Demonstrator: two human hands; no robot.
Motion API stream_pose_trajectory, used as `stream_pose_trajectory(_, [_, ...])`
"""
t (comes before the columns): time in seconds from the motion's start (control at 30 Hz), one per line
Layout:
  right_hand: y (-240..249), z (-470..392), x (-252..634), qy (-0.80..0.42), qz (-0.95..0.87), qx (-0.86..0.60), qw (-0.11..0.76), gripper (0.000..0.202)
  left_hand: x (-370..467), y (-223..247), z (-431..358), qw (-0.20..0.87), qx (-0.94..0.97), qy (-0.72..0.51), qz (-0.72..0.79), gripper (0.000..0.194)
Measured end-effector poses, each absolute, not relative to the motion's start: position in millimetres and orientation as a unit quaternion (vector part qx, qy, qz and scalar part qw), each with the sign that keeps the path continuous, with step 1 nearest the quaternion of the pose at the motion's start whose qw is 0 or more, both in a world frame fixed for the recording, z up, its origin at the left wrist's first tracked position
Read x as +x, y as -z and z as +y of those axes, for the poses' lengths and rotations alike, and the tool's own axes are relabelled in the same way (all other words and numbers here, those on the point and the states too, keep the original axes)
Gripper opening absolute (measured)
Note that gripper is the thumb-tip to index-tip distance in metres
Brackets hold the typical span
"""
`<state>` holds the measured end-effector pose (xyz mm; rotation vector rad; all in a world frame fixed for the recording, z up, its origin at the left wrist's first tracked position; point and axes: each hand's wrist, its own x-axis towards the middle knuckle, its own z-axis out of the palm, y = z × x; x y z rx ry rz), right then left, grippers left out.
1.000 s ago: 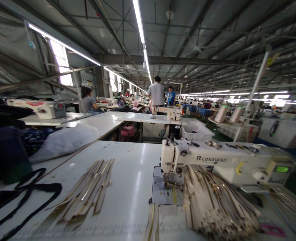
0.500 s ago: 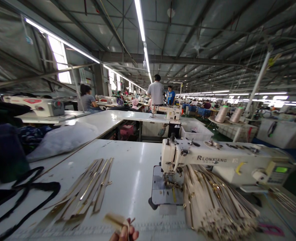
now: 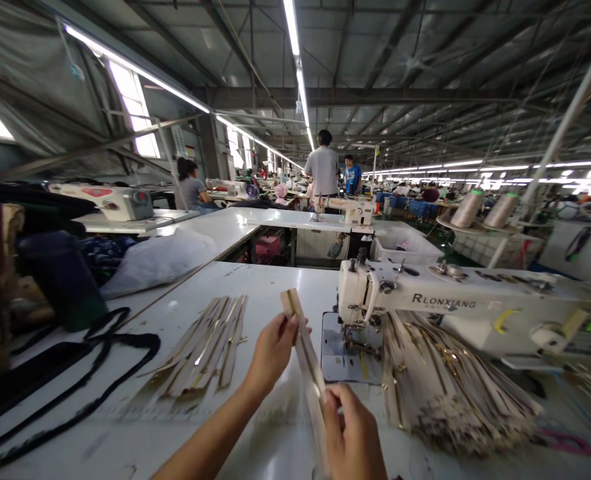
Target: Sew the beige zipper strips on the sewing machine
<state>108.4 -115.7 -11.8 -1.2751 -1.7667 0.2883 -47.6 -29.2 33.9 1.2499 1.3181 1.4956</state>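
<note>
A beige zipper (image 3: 306, 352) with gold teeth is stretched between my two hands above the white table. My left hand (image 3: 274, 350) pinches it near its upper end. Lower down, the thumb and fingers of my right hand (image 3: 351, 430) close on the same strip, and its bottom end is blurred. Left of my hands, several similar zippers (image 3: 208, 347) lie side by side on the tabletop. A sewing machine (image 3: 405, 293) stands to the right, with a thick bundle of beige zippers (image 3: 455, 387) under its arm.
Black straps (image 3: 140, 343) and a white plastic bag (image 3: 160, 263) lie at the left. Thread cones (image 3: 468, 208) stand on a holder at the right, and a white bin (image 3: 405, 247) sits behind the machine. Beyond are other people (image 3: 323, 167) and machines.
Only one hand, with a blurred beige strip, showed at the bottom edge before. Now both hands are up over the table, holding the zipper lengthwise. The view has shifted slightly left.
</note>
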Motion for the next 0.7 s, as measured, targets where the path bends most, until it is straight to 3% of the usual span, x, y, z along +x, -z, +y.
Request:
stream_pose_trajectory(0.17, [30, -55, 119, -0.083, -0.719, -0.61, 0.321, 0.029, -55, -1, 15, 0.237, 0.669, -0.352, 0.61, 0.014])
stream_pose_trajectory(0.4, [26, -47, 136, -0.071, -0.731, -0.637, 0.236, 0.022, -29, 0, 27, 0.231, 0.848, -0.249, 0.406, 0.012])
stream_pose_trajectory(0.5, [25, -46, 143, -0.078, -0.749, -0.613, 0.238, 0.023, -26, -5, 37, 0.225, 0.877, -0.206, 0.372, 0.008])
stream_pose_trajectory(0.7, [44, -50, 154, -0.106, -0.761, -0.554, 0.321, 0.031, -32, 4, 32, 0.202, 0.878, -0.24, 0.361, 0.01])
